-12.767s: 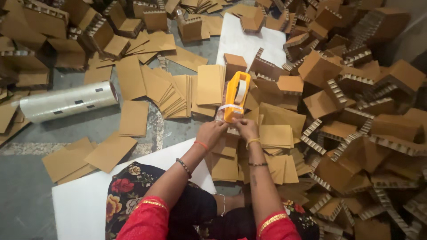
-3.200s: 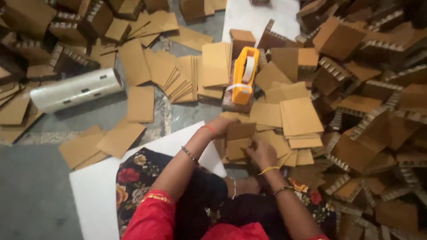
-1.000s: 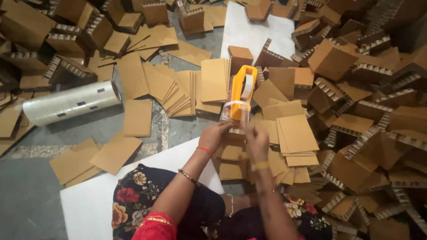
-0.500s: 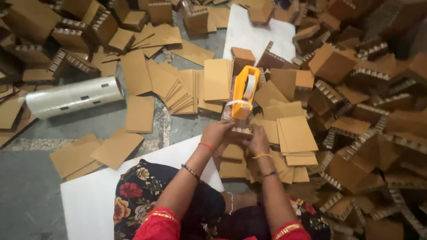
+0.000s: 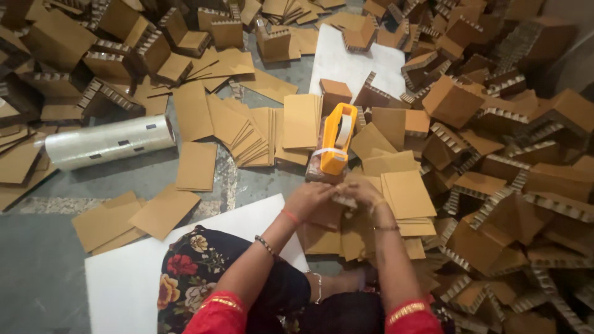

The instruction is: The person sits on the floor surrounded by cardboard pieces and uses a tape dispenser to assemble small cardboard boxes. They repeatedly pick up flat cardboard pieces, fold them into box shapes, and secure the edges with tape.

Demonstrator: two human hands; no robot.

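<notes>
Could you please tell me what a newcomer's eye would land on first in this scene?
Most likely the orange tape dispenser, standing bright amid brown cardboard just beyond the left hand and right hand, which meet over a small cardboard piece. Next, the shiny roll of clear film lying on the floor at left, and the heap of folded cardboard boxes filling the right side.

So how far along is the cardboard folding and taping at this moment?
Done: folded cardboard pieces are heaped on the right. In hand: the left hand and right hand meet on a small cardboard piece just below the orange tape dispenser; the grip itself is hard to make out. Left: flat cardboard sheets remain stacked on the floor, beside a clear film roll.
</notes>
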